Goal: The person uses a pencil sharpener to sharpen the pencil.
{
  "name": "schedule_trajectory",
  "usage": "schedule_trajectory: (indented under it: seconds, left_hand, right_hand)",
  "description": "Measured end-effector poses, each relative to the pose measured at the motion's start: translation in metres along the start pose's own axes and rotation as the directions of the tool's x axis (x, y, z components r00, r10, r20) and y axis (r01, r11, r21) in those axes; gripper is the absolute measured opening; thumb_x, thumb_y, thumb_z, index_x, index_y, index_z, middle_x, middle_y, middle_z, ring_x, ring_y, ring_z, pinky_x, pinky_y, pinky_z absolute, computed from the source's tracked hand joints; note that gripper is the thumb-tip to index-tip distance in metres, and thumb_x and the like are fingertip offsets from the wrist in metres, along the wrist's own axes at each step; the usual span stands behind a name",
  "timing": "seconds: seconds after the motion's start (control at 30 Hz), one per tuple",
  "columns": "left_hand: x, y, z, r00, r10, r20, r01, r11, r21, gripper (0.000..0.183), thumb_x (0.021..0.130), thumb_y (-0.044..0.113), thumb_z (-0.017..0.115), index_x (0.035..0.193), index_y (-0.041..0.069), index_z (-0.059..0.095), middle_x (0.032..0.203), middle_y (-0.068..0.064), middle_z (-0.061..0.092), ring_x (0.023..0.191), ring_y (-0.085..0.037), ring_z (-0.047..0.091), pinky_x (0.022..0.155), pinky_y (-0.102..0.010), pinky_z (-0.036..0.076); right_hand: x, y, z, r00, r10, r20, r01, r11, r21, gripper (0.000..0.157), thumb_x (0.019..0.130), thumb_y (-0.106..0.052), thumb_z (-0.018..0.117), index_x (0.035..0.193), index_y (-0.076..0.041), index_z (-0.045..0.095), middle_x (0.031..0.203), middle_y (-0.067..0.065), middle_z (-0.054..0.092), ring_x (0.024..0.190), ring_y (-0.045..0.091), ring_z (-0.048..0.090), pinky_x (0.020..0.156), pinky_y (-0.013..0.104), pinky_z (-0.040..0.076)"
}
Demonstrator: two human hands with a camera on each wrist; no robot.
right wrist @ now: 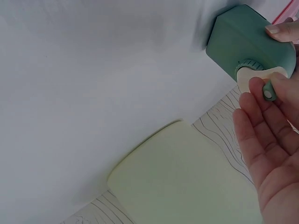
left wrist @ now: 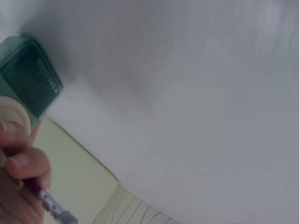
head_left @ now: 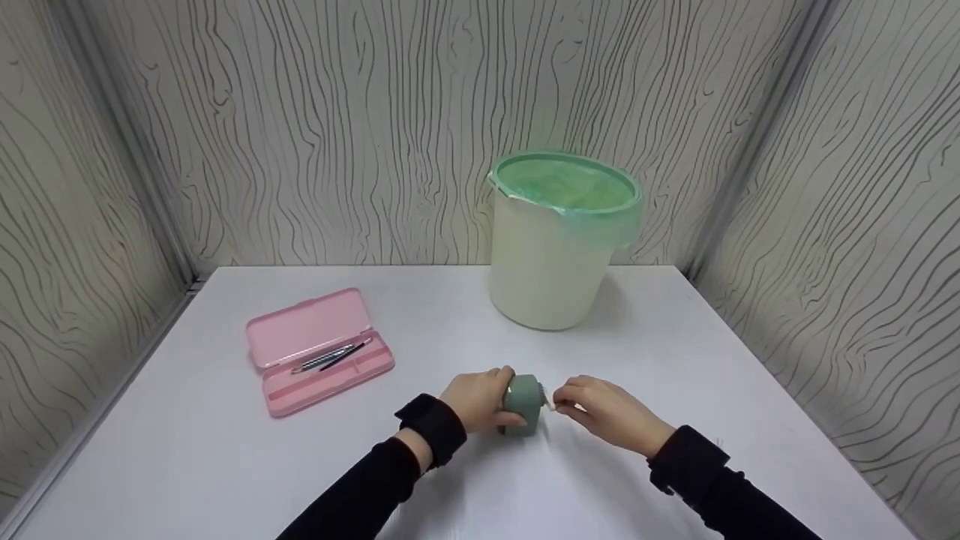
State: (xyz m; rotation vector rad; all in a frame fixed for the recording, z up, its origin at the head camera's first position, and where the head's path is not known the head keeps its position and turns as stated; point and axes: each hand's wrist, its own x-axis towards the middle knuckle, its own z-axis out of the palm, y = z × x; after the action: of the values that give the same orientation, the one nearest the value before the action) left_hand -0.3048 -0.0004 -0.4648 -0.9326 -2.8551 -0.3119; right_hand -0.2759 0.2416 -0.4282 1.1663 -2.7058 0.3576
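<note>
A green pencil sharpener point(head_left: 525, 397) stands on the white table, its cream crank point(right wrist: 246, 80) on the right side. My left hand point(head_left: 474, 401) grips the body from the left, thumb and fingers around its sides. In the left wrist view, fingers of that hand curl around a dark red pencil point(left wrist: 32, 185) at the sharpener's round cream front; its metal band and grey eraser stick out, while its tip is hidden. Between thumb and forefinger, my right hand point(head_left: 613, 414) pinches the crank's small green knob point(right wrist: 268, 91), the other fingers held loosely straight.
An open pink pencil case point(head_left: 330, 390) lies on the left of the table, with several pens or pencils point(head_left: 330, 358) inside. Behind the sharpener stands a tall pale bin point(head_left: 547, 270) with a green rim and liner. Patterned walls point(head_left: 337, 135) enclose the table.
</note>
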Motion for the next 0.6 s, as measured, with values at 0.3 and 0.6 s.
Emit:
schedule_trajectory:
  seconds: [0.3,0.6]
  left_hand:
    - [-0.001,0.0,-0.001,1.0,0.017,-0.001,-0.017,1.0,0.003,0.058,0.088,0.055,0.075,0.122,0.011,0.057,0.104,-0.002,0.073,0.086,-0.013,0.071,0.074,-0.026,0.057]
    - [0.0,-0.001,-0.001,1.0,0.028,-0.002,-0.028,1.0,-0.014,0.057,0.088,0.054,0.075,0.121,0.011,0.056,0.102,-0.002,0.072,0.083,-0.013,0.068,0.072,-0.026,0.055]
  right_hand:
    - [0.007,0.0,-0.005,0.999,0.0,-0.052,-0.002,0.999,-0.05,0.008,0.093,-0.005,0.072,0.1,-0.008,0.074,0.093,0.001,0.073,0.085,0.015,0.068,0.074,0.028,0.057]
    - [0.014,0.001,-0.007,0.996,-0.016,-0.09,0.007,0.995,-0.102,0.006,0.092,-0.006,0.073,0.097,-0.007,0.076,0.089,0.003,0.074,0.084,0.017,0.07,0.074,0.03,0.059]
